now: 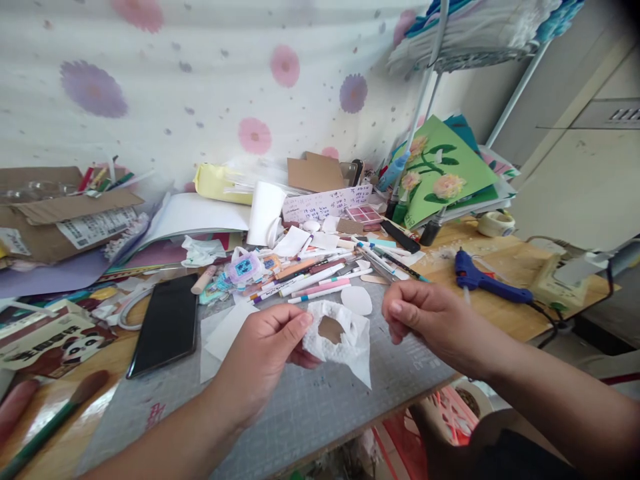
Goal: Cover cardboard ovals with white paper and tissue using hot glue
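Observation:
My left hand point(263, 350) pinches a white piece of tissue paper point(343, 343) with a round hole cut in its middle, holding it above the grey cutting mat point(310, 400). A cut white oval piece point(357, 299) lies on the mat just behind it. To the right of the tissue, my right hand point(430, 317) is closed, thumb against fingers. What it pinches, if anything, I cannot make out.
Several pens and markers point(315, 277) lie behind the mat. A black phone point(167, 323) lies at the left, a blue glue gun point(483, 280) at the right. Green flower card point(440, 167), tape roll point(495, 223), cardboard box point(60, 213) and papers crowd the desk.

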### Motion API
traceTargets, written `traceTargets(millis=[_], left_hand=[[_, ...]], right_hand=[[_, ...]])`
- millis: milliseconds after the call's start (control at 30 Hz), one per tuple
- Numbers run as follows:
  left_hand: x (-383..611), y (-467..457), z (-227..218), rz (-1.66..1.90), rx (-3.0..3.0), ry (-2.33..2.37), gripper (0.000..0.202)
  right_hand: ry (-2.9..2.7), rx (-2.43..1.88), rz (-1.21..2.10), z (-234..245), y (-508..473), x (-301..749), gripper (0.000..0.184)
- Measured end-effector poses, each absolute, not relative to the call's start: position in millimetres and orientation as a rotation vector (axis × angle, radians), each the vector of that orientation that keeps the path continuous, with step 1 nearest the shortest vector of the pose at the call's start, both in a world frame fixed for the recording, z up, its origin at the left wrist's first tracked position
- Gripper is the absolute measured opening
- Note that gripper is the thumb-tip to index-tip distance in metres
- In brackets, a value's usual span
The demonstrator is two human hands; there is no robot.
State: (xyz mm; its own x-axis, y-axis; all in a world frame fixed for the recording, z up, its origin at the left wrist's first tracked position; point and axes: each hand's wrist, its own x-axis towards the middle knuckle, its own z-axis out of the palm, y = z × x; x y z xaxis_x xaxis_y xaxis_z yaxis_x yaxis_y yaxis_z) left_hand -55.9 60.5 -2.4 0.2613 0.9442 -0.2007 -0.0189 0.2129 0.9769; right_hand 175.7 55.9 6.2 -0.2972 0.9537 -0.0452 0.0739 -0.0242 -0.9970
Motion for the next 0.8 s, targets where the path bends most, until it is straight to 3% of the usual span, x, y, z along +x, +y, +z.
traceTargets(millis=[133,600,800], left_hand=[[-57.1,61.4,-3.5,0.897,1.097,1.069,0.022],[-57.7,63.0,-1.0,0.911,1.047,1.073,0.021],[-58.3,63.6,-1.5,0.907,1.043,1.089,0.022]], right_hand=[[-1.455,-1.108,1.53,7.0,54.1,179.6,0.015],[-1.22,-1.153,1.462,6.1,55.9,172.1,0.033],[-1.246,-1.011,1.459,4.8,57.6,171.7,0.02]])
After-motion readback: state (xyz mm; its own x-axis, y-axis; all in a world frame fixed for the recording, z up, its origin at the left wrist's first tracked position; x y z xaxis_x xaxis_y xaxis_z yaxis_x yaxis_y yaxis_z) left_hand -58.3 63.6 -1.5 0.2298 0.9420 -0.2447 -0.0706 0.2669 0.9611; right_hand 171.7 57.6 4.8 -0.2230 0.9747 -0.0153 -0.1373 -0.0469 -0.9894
